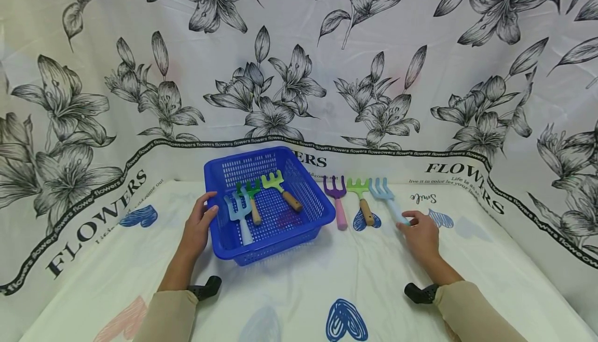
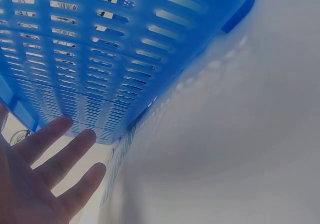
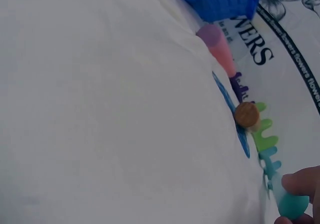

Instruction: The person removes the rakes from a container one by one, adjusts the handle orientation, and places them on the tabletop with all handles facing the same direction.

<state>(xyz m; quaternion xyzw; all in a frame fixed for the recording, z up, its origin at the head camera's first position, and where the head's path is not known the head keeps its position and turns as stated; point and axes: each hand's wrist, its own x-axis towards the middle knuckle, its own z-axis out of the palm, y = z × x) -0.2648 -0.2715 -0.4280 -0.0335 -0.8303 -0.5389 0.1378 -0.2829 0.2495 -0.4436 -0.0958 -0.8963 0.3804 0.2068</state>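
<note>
My left hand (image 1: 196, 228) is at the left rim of a blue plastic basket (image 1: 275, 246), thumb and index finger on the rim. Its other fingers stretch out beside the slotted wall in the left wrist view. Inside lie a light blue hand fork (image 1: 244, 222), a dark green one (image 1: 254, 209) and a light green one (image 1: 287, 196), the last two with wooden handles. My right hand (image 1: 422, 235) pinches the handle end of another light blue hand fork (image 1: 390, 202), whose tines point away.
Right of the basket lie a purple hand fork with a pink handle (image 1: 340, 209) and a light green hand fork with a wooden handle (image 1: 364, 204). A white cloth with printed hearts (image 1: 347, 320) covers the table. Flower-printed curtains (image 1: 285, 98) stand behind and at the sides.
</note>
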